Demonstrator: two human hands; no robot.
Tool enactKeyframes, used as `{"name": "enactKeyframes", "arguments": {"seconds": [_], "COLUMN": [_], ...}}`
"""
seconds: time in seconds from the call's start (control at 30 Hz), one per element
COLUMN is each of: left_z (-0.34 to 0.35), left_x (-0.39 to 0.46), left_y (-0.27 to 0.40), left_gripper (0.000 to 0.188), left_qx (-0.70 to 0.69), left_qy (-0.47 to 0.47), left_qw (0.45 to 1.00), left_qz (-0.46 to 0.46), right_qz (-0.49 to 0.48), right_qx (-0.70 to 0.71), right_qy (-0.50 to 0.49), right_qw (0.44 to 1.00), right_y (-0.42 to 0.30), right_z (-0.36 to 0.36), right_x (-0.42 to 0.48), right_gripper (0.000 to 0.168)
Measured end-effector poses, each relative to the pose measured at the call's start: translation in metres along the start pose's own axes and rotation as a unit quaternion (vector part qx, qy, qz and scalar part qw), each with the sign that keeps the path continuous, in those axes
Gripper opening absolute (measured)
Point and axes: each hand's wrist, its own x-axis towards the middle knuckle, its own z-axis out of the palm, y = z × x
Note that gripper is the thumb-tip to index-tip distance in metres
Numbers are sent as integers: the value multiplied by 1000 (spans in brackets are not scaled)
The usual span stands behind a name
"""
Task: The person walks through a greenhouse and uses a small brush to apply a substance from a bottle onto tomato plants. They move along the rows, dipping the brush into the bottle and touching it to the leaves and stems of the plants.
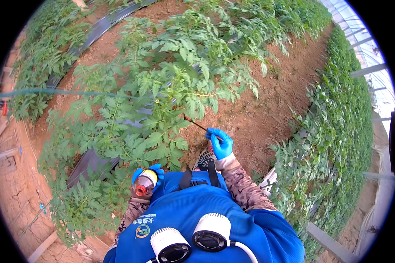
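Observation:
My left hand (pixel 157 175), in a blue glove, is closed round a clear plastic bottle (pixel 146 181) with a yellow label and an orange-red neck, tilted toward me beside my waist. My right hand (pixel 222 143), also gloved in blue, pinches a thin dark stick (pixel 200 126) with a reddish tip. That tip is near the leaves of a tomato plant (pixel 161 131); whether it touches them I cannot tell. Small yellow flowers (pixel 157 101) show among the leaves a little above the tip.
Rows of tomato plants (pixel 197 49) grow over dark plastic mulch film (pixel 92 166). A bare soil path (pixel 266 108) runs between them and the dense green row (pixel 339 138) at right. A teal string (pixel 85 93) crosses at left. Greenhouse framing (pixel 368 70) stands at right.

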Motion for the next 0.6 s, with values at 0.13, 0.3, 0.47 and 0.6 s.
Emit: {"name": "enactKeyframes", "arguments": {"seconds": [0.13,0.3,0.47,0.6], "left_z": [10,-5,25,49], "left_x": [77,186,300,370], "left_y": [-15,-53,-119,-159], "left_gripper": [74,76,80,82], "left_qx": [90,71,36,55], "left_qy": [57,46,35,25], "left_qw": [994,990,976,966], "left_qz": [-27,-115,-211,-252], "right_qz": [31,62,47,61], "right_qx": [123,84,85,88], "right_qy": [42,124,226,229], "right_qw": [991,987,969,967], "right_y": [-15,-24,-43,-49], "right_z": [-70,-181,-297,-369], "right_x": [-12,-4,7,27], "right_gripper": [18,15,12,13]}}
